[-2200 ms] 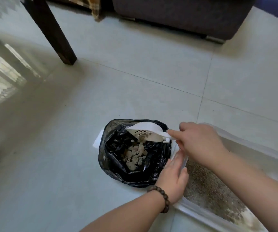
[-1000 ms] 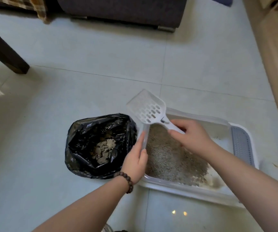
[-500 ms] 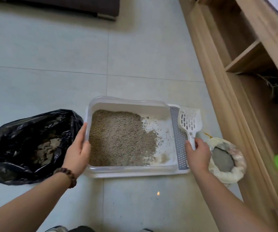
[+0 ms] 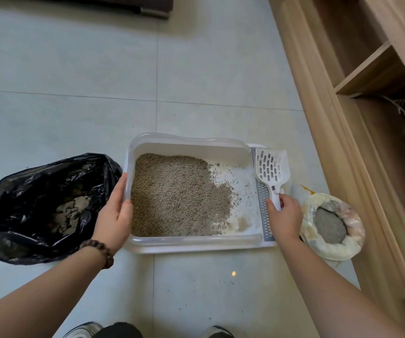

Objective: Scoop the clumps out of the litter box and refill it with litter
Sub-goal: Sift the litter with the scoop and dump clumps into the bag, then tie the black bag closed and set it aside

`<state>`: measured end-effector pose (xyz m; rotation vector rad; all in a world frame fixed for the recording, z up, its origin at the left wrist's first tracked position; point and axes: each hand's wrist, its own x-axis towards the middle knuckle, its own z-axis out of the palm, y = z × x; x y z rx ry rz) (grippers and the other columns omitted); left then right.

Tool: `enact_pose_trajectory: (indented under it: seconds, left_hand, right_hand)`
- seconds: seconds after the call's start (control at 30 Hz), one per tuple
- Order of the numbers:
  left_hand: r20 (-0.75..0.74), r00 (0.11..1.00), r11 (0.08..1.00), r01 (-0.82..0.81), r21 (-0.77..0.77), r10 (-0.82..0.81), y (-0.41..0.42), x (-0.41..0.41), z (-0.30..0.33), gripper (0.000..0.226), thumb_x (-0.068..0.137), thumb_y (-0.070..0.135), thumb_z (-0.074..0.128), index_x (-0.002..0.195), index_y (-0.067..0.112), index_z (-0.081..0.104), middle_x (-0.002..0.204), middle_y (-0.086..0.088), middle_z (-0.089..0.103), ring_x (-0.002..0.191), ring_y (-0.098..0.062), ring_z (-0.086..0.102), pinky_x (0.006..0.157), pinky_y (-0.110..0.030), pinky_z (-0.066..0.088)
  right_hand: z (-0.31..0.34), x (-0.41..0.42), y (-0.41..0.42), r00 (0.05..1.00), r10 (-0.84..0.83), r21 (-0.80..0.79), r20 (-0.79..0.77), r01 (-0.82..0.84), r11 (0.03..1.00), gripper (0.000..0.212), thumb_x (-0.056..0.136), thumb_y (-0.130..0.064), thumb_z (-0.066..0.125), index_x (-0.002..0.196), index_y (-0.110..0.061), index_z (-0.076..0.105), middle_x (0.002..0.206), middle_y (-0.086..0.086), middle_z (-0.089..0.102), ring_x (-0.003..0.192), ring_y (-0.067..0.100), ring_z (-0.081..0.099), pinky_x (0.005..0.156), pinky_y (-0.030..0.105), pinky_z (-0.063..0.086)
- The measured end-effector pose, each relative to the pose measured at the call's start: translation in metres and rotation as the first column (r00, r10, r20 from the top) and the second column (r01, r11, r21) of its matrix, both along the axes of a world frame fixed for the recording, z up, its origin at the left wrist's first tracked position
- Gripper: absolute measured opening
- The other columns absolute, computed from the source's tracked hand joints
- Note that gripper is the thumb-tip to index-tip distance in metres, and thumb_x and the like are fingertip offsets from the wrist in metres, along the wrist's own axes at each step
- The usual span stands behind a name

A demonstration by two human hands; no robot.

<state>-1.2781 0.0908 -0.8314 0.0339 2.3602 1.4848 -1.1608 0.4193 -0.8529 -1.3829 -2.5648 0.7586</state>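
On the tiled floor, scoop (image 4: 272, 170) handle end hidden in right hand (image 4: 285, 218)

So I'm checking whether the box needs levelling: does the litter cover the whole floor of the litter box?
No: the litter is heaped toward the left of the litter box, leaving its white floor bare on the right.

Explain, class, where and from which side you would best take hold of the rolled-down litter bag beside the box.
Grip the litter bag by its thick rolled rim, from above, one hand each side. It sits upright and open with loose litter inside, so lifting it level should avoid spills. The wooden shelf unit crowds its far side.
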Motion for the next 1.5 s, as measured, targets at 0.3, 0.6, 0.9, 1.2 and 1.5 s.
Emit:
enact_pose_trajectory:
  seconds: [0.3, 0.6, 0.9, 1.2, 1.5]
  left_hand:
    - [-0.002, 1.000, 1.000, 0.005, -0.012, -0.005, 0.001, 0.001, 0.000, 0.069, 0.081, 0.030, 0.031, 0.149, 0.025, 0.025, 0.117, 0.038, 0.037, 0.076, 0.037, 0.039, 0.067, 0.009, 0.025]
    - [-0.020, 0.998, 0.997, 0.057, -0.052, -0.058, -0.009, -0.004, -0.006, 0.060, 0.091, 0.025, 0.039, 0.149, 0.029, 0.024, 0.110, 0.030, 0.048, 0.077, 0.031, 0.045, 0.072, 0.006, 0.034]
    - [-0.059, 0.980, 0.959, 0.170, -0.225, -0.188, -0.051, -0.012, 0.074, 0.051, 0.091, 0.021, 0.058, 0.140, 0.024, 0.043, 0.132, 0.001, 0.057, 0.123, -0.015, 0.052, 0.107, -0.035, 0.039]
    - [-0.199, 0.976, 0.937, 0.015, -0.350, -0.090, -0.154, 0.032, 0.187, 0.047, 0.091, 0.027, 0.059, 0.136, 0.020, 0.049, 0.130, 0.005, 0.056, 0.118, -0.015, 0.052, 0.102, -0.028, 0.038]
    - [-0.179, 0.983, 0.946, -0.104, -0.306, 0.050, -0.246, 0.043, 0.193, 0.052, 0.090, 0.032, 0.060, 0.137, 0.017, 0.045, 0.135, -0.004, 0.054, 0.126, -0.018, 0.049, 0.106, -0.037, 0.039]
  right_hand:
    - [0.000, 0.004, 0.002, 0.997, -0.002, 0.003, 0.071, 0.002, 1.000, 0.036, 0.085, -0.034, 0.065, 0.109, -0.008, 0.060, 0.106, 0.011, 0.051, 0.103, 0.029, 0.050, 0.082, 0.036, 0.044]
    - [0.022, 0.015, -0.025, 0.971, 0.207, -0.006, 0.123, -0.207, 0.978, 0.084, 0.083, -0.044, 0.066, 0.148, -0.012, 0.025, 0.153, 0.008, 0.023, 0.141, 0.026, 0.019, 0.113, 0.044, 0.024]
    - [0.104, 0.007, -0.094, 0.892, 0.452, -0.151, 0.007, -0.446, 0.882, 0.080, 0.087, -0.046, 0.059, 0.151, -0.024, 0.015, 0.157, 0.000, 0.016, 0.144, 0.016, 0.014, 0.112, 0.032, 0.019]
    - [0.200, 0.001, -0.185, 0.770, 0.621, -0.165, -0.150, -0.638, 0.752, 0.073, 0.086, -0.057, 0.053, 0.147, -0.031, 0.022, 0.152, -0.005, 0.025, 0.138, 0.016, 0.029, 0.110, 0.047, 0.032]
    - [0.220, -0.008, -0.251, 0.694, 0.717, -0.129, -0.073, -0.719, 0.683, 0.067, 0.087, -0.048, 0.058, 0.145, -0.030, 0.028, 0.151, -0.005, 0.029, 0.137, 0.016, 0.030, 0.109, 0.037, 0.029]
